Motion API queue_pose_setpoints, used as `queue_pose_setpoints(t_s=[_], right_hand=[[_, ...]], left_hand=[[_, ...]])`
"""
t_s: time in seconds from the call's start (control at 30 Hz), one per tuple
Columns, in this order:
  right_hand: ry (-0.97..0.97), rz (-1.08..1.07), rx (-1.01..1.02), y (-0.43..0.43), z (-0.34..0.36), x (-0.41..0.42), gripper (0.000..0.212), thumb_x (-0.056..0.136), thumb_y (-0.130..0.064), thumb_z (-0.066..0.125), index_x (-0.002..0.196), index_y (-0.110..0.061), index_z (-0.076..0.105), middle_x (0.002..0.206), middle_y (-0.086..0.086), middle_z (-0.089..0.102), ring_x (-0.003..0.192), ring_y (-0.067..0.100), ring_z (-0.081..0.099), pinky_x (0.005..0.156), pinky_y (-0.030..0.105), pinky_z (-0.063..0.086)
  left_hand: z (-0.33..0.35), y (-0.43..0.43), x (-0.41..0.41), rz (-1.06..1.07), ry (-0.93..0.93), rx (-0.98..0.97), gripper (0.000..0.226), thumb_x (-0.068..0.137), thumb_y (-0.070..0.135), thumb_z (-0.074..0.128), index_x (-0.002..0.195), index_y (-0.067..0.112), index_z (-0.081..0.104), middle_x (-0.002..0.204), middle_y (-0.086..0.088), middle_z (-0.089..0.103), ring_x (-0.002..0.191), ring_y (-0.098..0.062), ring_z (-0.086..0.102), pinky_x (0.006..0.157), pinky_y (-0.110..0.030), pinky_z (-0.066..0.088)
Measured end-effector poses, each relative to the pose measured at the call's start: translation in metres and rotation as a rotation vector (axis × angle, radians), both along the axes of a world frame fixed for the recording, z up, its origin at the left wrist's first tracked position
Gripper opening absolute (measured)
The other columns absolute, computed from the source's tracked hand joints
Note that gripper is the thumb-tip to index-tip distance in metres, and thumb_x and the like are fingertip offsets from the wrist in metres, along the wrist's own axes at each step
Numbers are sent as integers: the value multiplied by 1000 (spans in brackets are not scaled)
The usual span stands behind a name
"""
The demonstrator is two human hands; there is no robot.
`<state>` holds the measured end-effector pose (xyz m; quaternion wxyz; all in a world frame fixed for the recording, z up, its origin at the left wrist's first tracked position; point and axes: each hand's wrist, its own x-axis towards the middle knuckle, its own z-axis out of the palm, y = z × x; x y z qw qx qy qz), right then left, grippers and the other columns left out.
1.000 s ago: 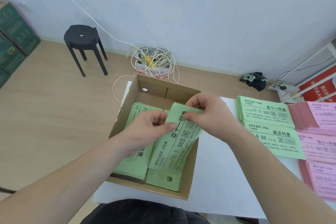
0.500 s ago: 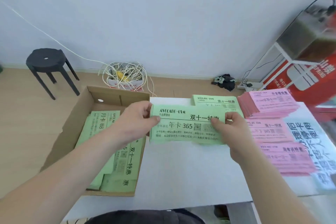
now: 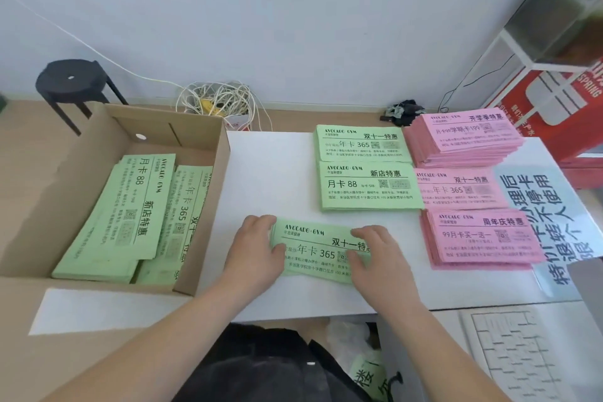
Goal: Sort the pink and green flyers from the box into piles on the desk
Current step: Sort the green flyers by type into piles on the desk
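Head view looks down on a white tabletop (image 3: pixel 270 179). A cardboard box (image 3: pixel 195 137) fills its left end, open at the top. Two stacks of green flyers lie lengthwise inside it and touch each other. The left stack (image 3: pixel 124 215) is the wider, and the right stack (image 3: pixel 182 212) lies along the box's right wall.

Three pink piles run in a column down the right side of the tabletop. A thick far pink pile (image 3: pixel 466 137) sits at the back edge, with a middle pink pile (image 3: pixel 456 189) and a near pink pile (image 3: pixel 479 238) in front of it. Just left of them are two green piles, one behind the other and touching. The far green pile (image 3: pixel 362 143) is at the back edge, and the near green pile (image 3: pixel 368 188) meets the middle pink pile. A pale blue sheet (image 3: pixel 548 206) with large dark characters lies at the right edge, against the pink piles.

A handful of green flyers (image 3: pixel 313 248) lies flat near the front edge, between the box and the near pink pile and apart from the green piles. The left hand (image 3: pixel 254 251) holds its left end, with the fingers curled at the far corner and the thumb on the printed face. The right hand (image 3: pixel 378 258) covers its right end, with loosely bent fingers and the thumb on top. I cannot tell whether this hand grips the paper or only rests on it.
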<state>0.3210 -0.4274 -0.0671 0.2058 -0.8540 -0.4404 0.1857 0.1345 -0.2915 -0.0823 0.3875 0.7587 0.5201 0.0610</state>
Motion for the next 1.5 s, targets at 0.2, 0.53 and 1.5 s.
queue_pose_setpoints(t_s=[0.2,0.53,1.5], right_hand=[[-87,211,-226,15,-4,-24,49,106,-44,44,151,-26,46,141,-7,56,130,20,48,106,29,37],[294,36,-234,25,27,-17,58,96,-74,40,80,-21,60,77,-12,62,76,12,58,70,31,44],[-194,358,-479,29,6,-39,57,97,-71,38,148,-46,45,125,3,43,120,29,44,96,39,49]], left_hand=[[4,-19,-3,322,-256,-221,34,95,6,60,120,28,56,112,11,63,100,-5,62,85,-24,47],[12,-62,10,91,-439,-301,55,87,13,74,134,35,56,96,12,64,80,0,59,69,-12,45],[-2,-61,-18,384,-349,-430,48,100,19,60,147,27,50,86,3,59,76,-9,59,61,-14,44]])
